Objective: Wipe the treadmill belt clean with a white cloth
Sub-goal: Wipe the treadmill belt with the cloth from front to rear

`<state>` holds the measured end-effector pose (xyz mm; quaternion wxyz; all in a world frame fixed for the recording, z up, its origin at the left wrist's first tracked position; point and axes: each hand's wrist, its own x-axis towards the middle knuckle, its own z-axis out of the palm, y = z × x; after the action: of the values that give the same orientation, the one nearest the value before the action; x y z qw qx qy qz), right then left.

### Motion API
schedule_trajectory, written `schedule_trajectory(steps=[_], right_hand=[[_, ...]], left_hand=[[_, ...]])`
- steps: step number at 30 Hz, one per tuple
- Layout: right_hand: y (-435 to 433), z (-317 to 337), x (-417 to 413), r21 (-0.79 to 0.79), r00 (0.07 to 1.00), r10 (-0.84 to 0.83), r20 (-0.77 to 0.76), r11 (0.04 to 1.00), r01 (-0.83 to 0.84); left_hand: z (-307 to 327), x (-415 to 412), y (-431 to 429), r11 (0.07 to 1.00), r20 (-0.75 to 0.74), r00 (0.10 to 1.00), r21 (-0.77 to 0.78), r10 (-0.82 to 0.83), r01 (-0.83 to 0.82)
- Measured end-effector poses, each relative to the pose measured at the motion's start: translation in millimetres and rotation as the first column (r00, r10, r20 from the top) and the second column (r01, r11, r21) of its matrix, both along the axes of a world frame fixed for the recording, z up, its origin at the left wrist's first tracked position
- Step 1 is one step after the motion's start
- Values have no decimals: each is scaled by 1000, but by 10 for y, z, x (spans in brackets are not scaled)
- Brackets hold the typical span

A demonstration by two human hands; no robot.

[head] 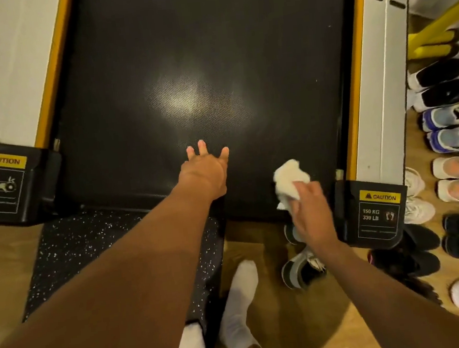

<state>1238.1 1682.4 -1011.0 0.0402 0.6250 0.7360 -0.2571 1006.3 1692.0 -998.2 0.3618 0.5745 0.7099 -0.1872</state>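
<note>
Head view: wiping step in hand, near rear edge of belt [199,50]. Right hand [309,216] grips bunched cloth [290,177], fingers curled round it; cloth sticks out ahead of knuckles, on or just over belt's near right corner, contact unclear. Left hand [207,170] spread, fingers straight, lying flat on belt left of cloth, arm stretched forward, likely bracing. Judged next: press cloth down, sweep leftward toward left hand, then work further up belt. Shoes [451,135] lined up right of right hand.

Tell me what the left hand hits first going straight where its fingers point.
Nothing, seemingly: ahead of the left hand lies only bare treadmill belt to the frame's top; its height is unclear.
</note>
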Motion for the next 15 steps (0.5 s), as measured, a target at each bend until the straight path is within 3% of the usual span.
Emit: schedule_trajectory(steps=[2,3,6,9,11,13,15], right_hand=[[-263,-59,-148,-85,977,174,-124,979,-185],[-306,-49,-193,-57,976,145,-161,986,-156],[-144,92,-132,135,951,-218,-219,959,251],[140,148,130,196,782,-574,-241,761,619],[122,101,134,164,695,-694,-187,676,719],[-22,3,-84,168,723,-677,-139,704,690],[-248,-108,-512,197,812,-554,-181,789,582]], left_hand=[[15,-15,-16,1000,10,1000,-3,5,-5],[4,-30,-38,1000,15,1000,-3,5,-5],[-63,-115,-105,1000,75,997,22,-3,1],[-58,-266,-230,997,140,990,71,18,-28],[-23,-401,-427,984,96,990,136,102,-114],[-8,-575,-693,959,-2,977,192,214,-209],[-28,-805,-989,947,-75,960,202,269,-250]])
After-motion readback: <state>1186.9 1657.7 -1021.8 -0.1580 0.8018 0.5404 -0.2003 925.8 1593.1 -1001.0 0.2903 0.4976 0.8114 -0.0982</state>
